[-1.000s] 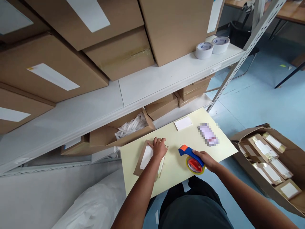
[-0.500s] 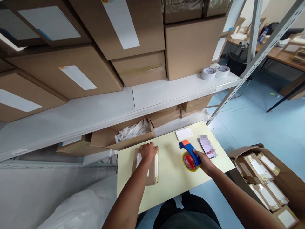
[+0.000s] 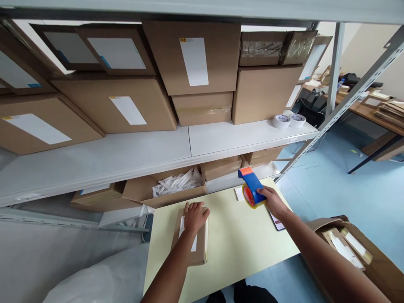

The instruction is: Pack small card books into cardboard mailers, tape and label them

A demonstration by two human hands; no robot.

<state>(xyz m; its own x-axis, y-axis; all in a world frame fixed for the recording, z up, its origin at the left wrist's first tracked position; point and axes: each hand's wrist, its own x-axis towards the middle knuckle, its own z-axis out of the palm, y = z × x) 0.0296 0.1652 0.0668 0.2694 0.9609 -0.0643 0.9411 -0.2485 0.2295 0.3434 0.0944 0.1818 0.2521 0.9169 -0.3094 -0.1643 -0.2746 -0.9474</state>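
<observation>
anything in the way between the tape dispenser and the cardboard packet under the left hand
No object visible stands between the blue tape dispenser in the right hand and the cardboard packet. The left hand itself rests on the packet's top, covering part of its far end.

Pale table: I see a cardboard parcel at left, a white card near the far edge, a phone at right, all partly covered.
Middle shelf: I make out cardboard boxes in a row, two tape rolls near the right end.
</observation>
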